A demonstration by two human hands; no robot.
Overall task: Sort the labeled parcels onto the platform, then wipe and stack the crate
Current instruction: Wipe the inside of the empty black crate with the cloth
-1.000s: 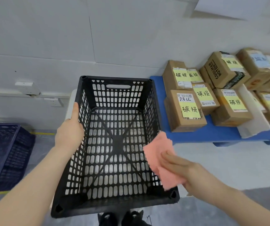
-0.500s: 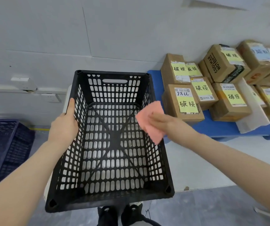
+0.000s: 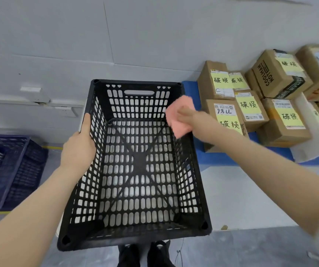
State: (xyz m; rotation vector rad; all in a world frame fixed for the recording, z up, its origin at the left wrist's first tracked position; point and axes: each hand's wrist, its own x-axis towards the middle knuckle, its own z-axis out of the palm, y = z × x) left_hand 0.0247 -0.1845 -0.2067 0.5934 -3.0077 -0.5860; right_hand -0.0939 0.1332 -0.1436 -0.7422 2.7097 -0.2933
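An empty black perforated crate (image 3: 135, 234) stands in front of me. My left hand (image 3: 79, 147) grips its left wall from outside, thumb along the rim. My right hand (image 3: 195, 120) presses a pink cloth (image 3: 180, 114) against the upper part of the crate's right wall, near the far corner. Several brown cardboard parcels (image 3: 284, 122) with yellow handwritten labels sit packed together on the blue platform (image 3: 218, 157) to the right of the crate.
A dark blue crate (image 3: 10, 170) lies on the floor at the left by a yellow floor line. A white wall with a socket (image 3: 66, 111) runs behind. My shoes (image 3: 145, 255) show under the crate's near edge. White sheet (image 3: 309, 151) under the right parcels.
My right hand has slid the pink cloth along the crate's right wall from the near end toward the far corner. My left hand keeps its hold on the left wall.
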